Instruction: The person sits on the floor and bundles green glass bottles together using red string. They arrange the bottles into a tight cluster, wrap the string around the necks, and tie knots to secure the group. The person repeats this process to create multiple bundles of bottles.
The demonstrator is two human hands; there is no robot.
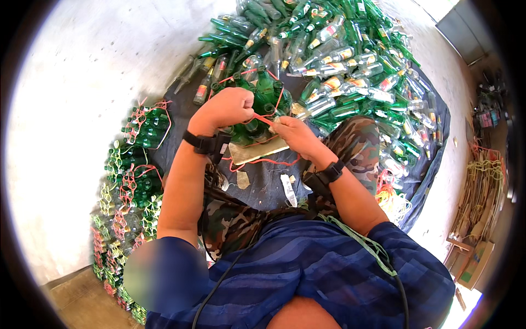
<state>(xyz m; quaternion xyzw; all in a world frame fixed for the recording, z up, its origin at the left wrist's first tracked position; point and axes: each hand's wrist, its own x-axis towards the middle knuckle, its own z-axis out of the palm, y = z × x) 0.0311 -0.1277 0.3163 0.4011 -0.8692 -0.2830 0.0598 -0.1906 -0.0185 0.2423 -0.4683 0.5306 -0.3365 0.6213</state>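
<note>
In front of me green glass bottles (pixel 265 87) stand upright in a tight cluster, with red cord (pixel 281 98) running around their necks. My left hand (pixel 228 107) is closed in a fist over the cluster's near left side, gripping one end of the cord. My right hand (pixel 291 132) pinches the same red cord at the near right, and a stretch of it runs taut between both hands. Under the cluster's near edge lies a pale flat slab (pixel 259 152). A loose loop of red cord (pixel 273 162) lies just in front of the slab.
Beyond and to the right rises a big heap of loose green and clear bottles (pixel 337 68) on a dark sheet (pixel 441 111). Corded bottle bundles (pixel 144 127) line the white wall at left. Tangled cords (pixel 390 195) lie beside my right knee; flattened cardboard (pixel 478 197) stands far right.
</note>
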